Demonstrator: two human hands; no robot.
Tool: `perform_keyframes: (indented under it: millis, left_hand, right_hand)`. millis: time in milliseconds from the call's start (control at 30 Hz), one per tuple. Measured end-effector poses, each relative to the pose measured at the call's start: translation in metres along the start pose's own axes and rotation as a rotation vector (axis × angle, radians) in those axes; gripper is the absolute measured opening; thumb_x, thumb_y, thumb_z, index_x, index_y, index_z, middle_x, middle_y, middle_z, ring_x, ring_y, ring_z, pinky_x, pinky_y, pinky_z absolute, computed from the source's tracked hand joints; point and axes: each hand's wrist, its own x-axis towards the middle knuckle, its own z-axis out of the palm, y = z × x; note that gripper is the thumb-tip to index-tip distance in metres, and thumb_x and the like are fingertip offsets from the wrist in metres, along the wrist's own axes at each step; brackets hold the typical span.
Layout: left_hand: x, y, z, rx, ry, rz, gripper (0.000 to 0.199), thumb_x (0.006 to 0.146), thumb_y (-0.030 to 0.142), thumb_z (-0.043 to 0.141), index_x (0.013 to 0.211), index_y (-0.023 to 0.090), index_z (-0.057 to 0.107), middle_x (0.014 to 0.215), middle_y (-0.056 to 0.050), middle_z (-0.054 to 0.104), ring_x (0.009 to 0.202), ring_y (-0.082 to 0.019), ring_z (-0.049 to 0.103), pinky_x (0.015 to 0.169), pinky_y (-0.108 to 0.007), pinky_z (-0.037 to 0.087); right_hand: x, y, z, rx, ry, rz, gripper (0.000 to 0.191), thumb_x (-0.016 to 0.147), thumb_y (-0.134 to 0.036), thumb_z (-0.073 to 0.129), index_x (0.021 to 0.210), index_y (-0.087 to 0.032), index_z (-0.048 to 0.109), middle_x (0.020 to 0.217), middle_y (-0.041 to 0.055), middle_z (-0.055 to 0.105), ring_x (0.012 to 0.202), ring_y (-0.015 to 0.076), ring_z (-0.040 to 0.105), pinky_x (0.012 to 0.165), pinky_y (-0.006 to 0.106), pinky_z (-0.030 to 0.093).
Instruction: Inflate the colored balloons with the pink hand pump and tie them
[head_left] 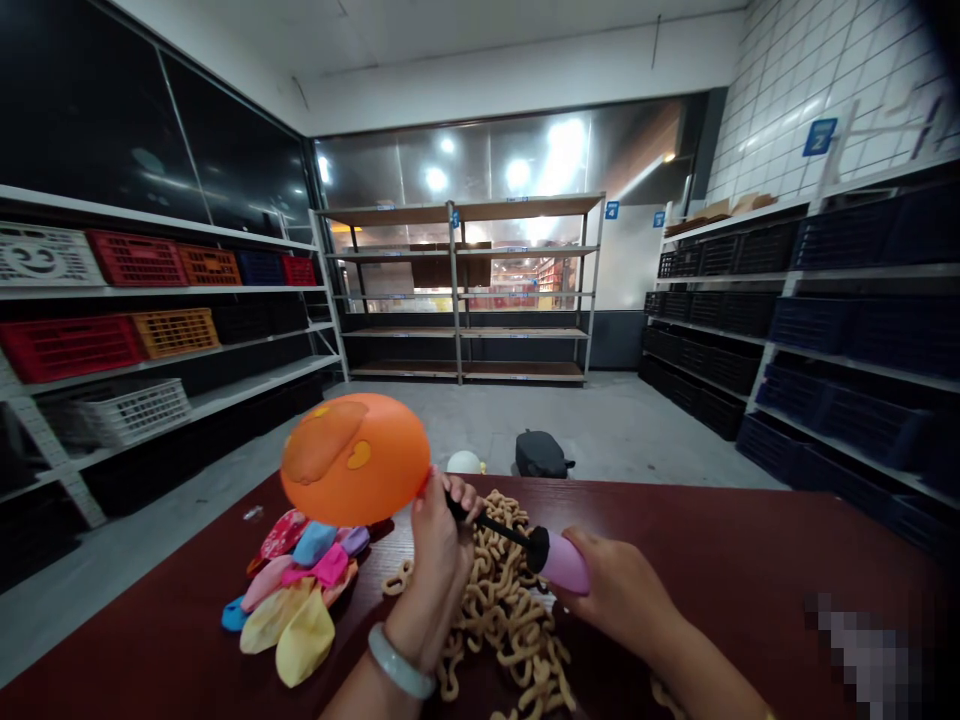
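An orange balloon, partly inflated and with yellow marks, hangs over the table to the left. At its neck, my left hand is closed around the balloon's end and the black nozzle end of a hand pump. The balloon's neck itself is mostly covered by my fingers. My right hand grips the purple handle of the balloon pump, whose black rod is drawn out between my hands. Below my left wrist lies a pile of deflated balloons in pink, blue, yellow and red. Tan, curled snack-like pieces are heaped beneath the pump.
The dark red table spans the foreground. A black bag and a white round object are on the floor beyond it. Shelves with crates line the left, and racks of dark bins the right. A metal shelf unit stands at the back.
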Motion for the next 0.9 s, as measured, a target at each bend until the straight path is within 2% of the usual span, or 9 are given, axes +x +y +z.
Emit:
perform_keyframes:
  millis: [233, 500, 667, 900]
  left_hand:
    - [-0.032, -0.041, 0.015, 0.007, -0.012, -0.097, 0.043, 0.077, 0.045, 0.071, 0.061, 0.018, 0.041, 0.05, 0.006, 0.037, 0.041, -0.007, 0.036, 0.041, -0.02, 0.028]
    - [-0.031, -0.043, 0.017, 0.012, -0.027, -0.097, 0.045, 0.077, 0.046, 0.071, 0.06, 0.018, 0.04, 0.05, 0.005, 0.037, 0.041, -0.007, 0.037, 0.039, -0.02, 0.027]
    - [-0.022, -0.03, 0.016, 0.027, -0.029, -0.046, 0.041, 0.079, 0.043, 0.069, 0.062, 0.018, 0.04, 0.048, 0.006, 0.038, 0.038, -0.007, 0.036, 0.036, -0.019, 0.025]
    - [0.015, 0.02, -0.002, 0.001, -0.015, 0.03, 0.036, 0.078, 0.036, 0.071, 0.067, 0.019, 0.042, 0.051, 0.007, 0.039, 0.04, -0.007, 0.039, 0.036, -0.017, 0.026]
  right_hand:
    - [-0.002, -0.018, -0.003, 0.075, 0.004, 0.017, 0.019, 0.077, -0.039, 0.063, 0.091, -0.026, 0.059, 0.083, 0.0017, 0.071, 0.074, 0.0246, 0.068, 0.058, 0.029, 0.034]
    - [-0.001, -0.022, -0.005, 0.104, 0.002, 0.004, 0.019, 0.079, -0.038, 0.063, 0.092, -0.026, 0.059, 0.085, 0.0021, 0.072, 0.074, 0.0231, 0.068, 0.058, 0.028, 0.034]
    - [0.001, -0.026, -0.003, 0.118, -0.011, 0.051, 0.023, 0.078, -0.042, 0.064, 0.093, -0.025, 0.058, 0.083, 0.0025, 0.072, 0.071, 0.0233, 0.067, 0.056, 0.028, 0.031]
    - [0.001, -0.014, -0.001, 0.081, -0.018, 0.016, 0.024, 0.079, -0.046, 0.062, 0.089, -0.025, 0.058, 0.082, 0.0015, 0.071, 0.071, 0.0229, 0.067, 0.056, 0.029, 0.028]
